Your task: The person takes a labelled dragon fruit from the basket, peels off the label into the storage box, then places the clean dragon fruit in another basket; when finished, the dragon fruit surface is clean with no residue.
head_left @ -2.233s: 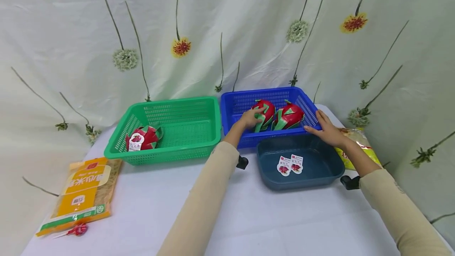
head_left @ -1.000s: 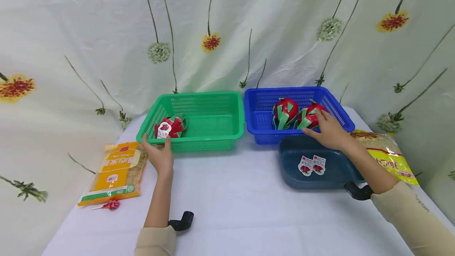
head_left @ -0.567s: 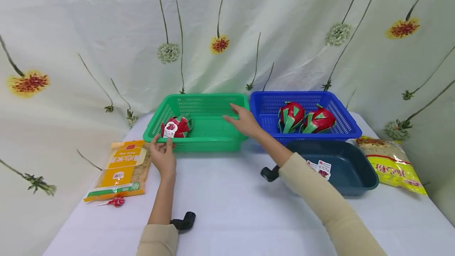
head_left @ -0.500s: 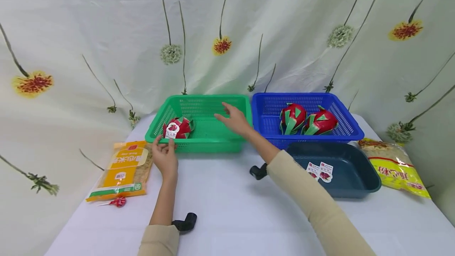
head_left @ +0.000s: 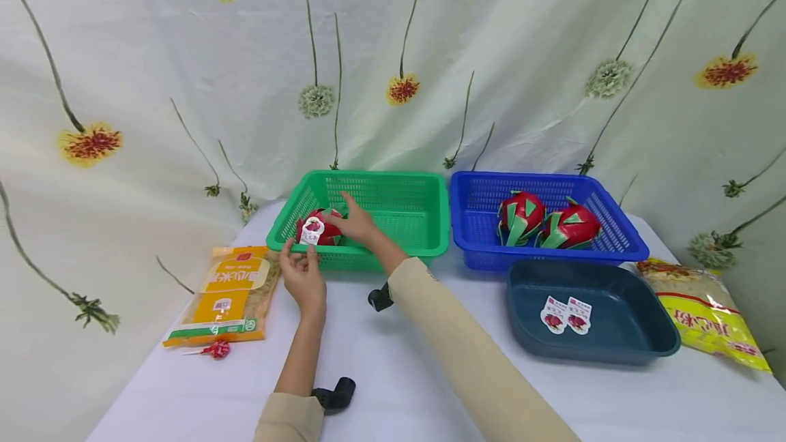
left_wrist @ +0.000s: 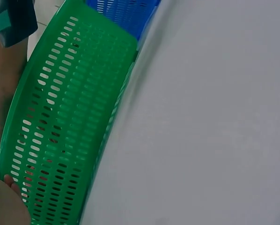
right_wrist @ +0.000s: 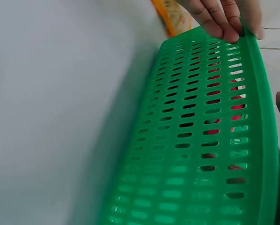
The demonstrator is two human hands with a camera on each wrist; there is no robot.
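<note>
A red and green dragon fruit (head_left: 332,237) lies at the left end of the green basket (head_left: 417,252), with a white picture tag (head_left: 312,230) on its front. My left hand (head_left: 306,284) pinches the basket's front rim just below that tag; in the right wrist view its fingers (right_wrist: 215,29) bend against the outer wall. My right hand (head_left: 361,225) reaches over the same rim to the fruit, index finger extended and thumb overlapping the fruit's right side. Several slots of the basket wall show red behind them in the right wrist view.
To the right stands a blue basket (head_left: 552,254) with two dragon fruits (head_left: 520,217). Before it is a dark tray (head_left: 614,352) holding two picture tags (head_left: 578,315). A yellow packet (head_left: 706,316) lies far right; an orange packet (head_left: 230,292) and a lollipop (head_left: 217,350) lie left.
My left hand left the blue basket for the green basket's rim. My right hand went from the blue basket leftward across the green one to the tagged dragon fruit. The view swung left.
</note>
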